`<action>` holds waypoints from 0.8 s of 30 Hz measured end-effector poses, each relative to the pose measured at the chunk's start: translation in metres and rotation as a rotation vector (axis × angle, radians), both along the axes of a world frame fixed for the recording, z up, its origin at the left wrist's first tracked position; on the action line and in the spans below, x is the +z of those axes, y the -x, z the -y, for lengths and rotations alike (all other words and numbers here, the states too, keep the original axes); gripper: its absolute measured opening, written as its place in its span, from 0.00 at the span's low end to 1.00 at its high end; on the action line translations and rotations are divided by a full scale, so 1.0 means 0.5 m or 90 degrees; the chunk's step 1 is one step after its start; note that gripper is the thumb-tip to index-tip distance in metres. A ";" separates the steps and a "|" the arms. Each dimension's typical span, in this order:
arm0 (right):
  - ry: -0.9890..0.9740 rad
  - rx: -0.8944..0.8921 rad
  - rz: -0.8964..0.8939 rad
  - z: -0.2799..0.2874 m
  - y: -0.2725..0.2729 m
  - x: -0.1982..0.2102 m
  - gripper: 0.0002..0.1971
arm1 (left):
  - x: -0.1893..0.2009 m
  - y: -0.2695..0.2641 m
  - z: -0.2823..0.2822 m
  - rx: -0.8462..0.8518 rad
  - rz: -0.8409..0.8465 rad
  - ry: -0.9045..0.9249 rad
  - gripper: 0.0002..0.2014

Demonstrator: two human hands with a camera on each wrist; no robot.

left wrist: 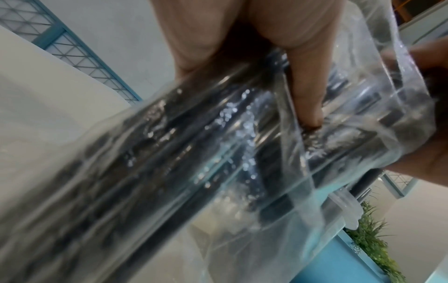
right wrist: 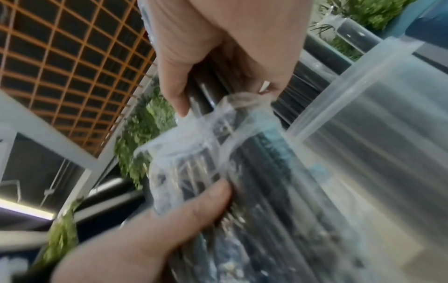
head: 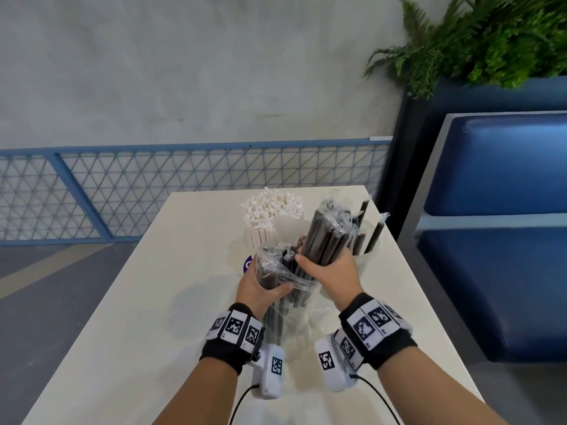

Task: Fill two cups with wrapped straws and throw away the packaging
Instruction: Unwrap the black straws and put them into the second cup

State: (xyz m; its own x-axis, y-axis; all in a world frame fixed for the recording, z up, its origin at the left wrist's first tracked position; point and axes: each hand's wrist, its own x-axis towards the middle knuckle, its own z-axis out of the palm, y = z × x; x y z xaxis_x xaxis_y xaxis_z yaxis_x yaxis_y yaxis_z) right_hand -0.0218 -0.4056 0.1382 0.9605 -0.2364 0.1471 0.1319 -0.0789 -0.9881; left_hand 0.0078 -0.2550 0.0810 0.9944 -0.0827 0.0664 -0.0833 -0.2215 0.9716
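My left hand (head: 260, 288) grips a clear plastic bag (head: 283, 326) of black wrapped straws over the white table (head: 147, 302); its thumb (left wrist: 308, 86) presses the film of the bag (left wrist: 169, 153). My right hand (head: 328, 271) grips a thick bundle of black straws (head: 328, 231) sticking out of the bag's open top, tilted up and right. Behind the bundle stands a clear cup (head: 366, 256) with a few black straws. A second cup (head: 260, 237), further left, is packed with white wrapped straws. In the right wrist view my right hand (right wrist: 218, 47) clasps the bundle beside the clear cup (right wrist: 375, 114).
A blue padded bench (head: 491, 271) runs along the table's right side, with a planter of ferns (head: 491, 35) behind it. A blue mesh railing (head: 184, 185) stands beyond the far edge. A purple-marked item (head: 247, 263) peeks out behind the bag.
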 end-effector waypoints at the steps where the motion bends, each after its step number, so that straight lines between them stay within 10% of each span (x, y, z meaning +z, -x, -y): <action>1: -0.025 -0.021 0.010 0.001 -0.005 0.004 0.09 | 0.002 0.000 0.001 -0.003 -0.006 0.014 0.33; 24: -0.452 -0.286 0.123 0.134 -0.066 0.144 0.14 | 0.009 -0.015 0.005 0.025 -0.002 0.078 0.28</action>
State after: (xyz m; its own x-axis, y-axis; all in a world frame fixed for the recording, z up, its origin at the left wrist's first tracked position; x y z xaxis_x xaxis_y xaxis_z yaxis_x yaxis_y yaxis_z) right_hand 0.0114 -0.4728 0.2104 0.7272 -0.6858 -0.0286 0.4071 0.4645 -0.7865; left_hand 0.0155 -0.2575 0.0853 0.9969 -0.0354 0.0706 -0.0739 -0.1045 0.9918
